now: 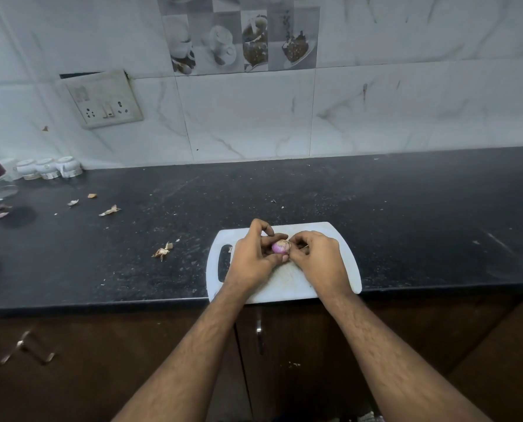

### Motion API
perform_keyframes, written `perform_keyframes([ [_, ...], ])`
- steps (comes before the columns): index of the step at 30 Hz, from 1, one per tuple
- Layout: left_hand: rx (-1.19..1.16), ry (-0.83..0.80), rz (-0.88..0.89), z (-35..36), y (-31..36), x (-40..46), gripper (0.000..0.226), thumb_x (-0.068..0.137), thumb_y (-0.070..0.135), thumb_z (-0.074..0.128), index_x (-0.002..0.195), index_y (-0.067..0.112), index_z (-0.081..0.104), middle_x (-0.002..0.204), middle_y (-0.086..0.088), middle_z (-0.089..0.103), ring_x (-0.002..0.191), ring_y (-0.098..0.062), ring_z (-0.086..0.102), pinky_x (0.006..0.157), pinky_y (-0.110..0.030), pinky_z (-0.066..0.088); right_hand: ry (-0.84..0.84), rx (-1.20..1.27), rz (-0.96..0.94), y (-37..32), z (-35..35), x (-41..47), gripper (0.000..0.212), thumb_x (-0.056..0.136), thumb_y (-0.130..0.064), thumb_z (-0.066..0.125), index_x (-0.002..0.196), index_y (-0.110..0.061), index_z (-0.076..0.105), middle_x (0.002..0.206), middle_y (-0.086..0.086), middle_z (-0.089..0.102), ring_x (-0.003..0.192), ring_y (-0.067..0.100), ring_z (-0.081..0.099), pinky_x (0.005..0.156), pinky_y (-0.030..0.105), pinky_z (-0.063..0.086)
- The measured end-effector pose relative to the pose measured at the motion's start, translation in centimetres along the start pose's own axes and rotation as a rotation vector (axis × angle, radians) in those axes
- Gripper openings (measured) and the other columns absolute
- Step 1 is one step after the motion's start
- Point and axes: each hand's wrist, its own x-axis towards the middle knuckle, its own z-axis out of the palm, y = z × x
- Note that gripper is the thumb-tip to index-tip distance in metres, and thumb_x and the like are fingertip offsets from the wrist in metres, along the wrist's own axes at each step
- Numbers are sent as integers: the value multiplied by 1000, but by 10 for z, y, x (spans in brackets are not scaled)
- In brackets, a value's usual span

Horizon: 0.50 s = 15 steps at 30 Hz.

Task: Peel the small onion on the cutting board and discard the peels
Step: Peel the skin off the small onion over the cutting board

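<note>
While the left hand (pixel 255 257) cups the small onion (pixel 281 247) (lower centre, above the cutting board (pixel 330 236)), the right hand (pixel 315 257) pinches its skin.

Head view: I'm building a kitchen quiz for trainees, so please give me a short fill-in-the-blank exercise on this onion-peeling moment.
1. Both hands hold the small onion above the white ____.
2. The left hand grips the onion while the right hand pinches its ____ skin.
3. The cutting board lies on a ____ countertop.
4. Loose peels lie on the counter to the ____ of the board.

Missing words: cutting board; papery; black; left
</note>
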Motion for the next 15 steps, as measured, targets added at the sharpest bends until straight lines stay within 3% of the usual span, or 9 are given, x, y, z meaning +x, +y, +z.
perform_keyframes([
  [3,-17,-31,-2,0,1,-1,48,84,-3,80,100,26,46,119,0,79,105,-6,76,86,-15,56,23,-12,62,1,-1,3,10,89,-25,75,86,-16,75,77,-6,74,75,9,70,66,23,54],
  [8,-170,-1,-10,-3,0,-2,40,92,-2,72,114,21,47,119,3,79,112,-18,74,96,-29,57,35,87,102,6,-2,5,2,91,-15,71,91,-15,73,77,-3,76,72,9,74,72,29,61],
  [12,-233,3,-39,-3,0,-1,44,92,1,73,120,26,50,120,5,78,115,-22,72,101,-34,55,50,5,6,9,1,5,24,93,-6,64,114,-15,73,103,-3,74,92,9,70,81,19,54],
  [15,-250,-8,-54,-2,-3,0,47,90,0,75,119,27,51,121,3,77,109,-27,75,98,-33,57,69,-18,-67,7,0,5,27,99,-10,57,122,-14,71,117,-4,70,101,6,63,85,13,45],
])
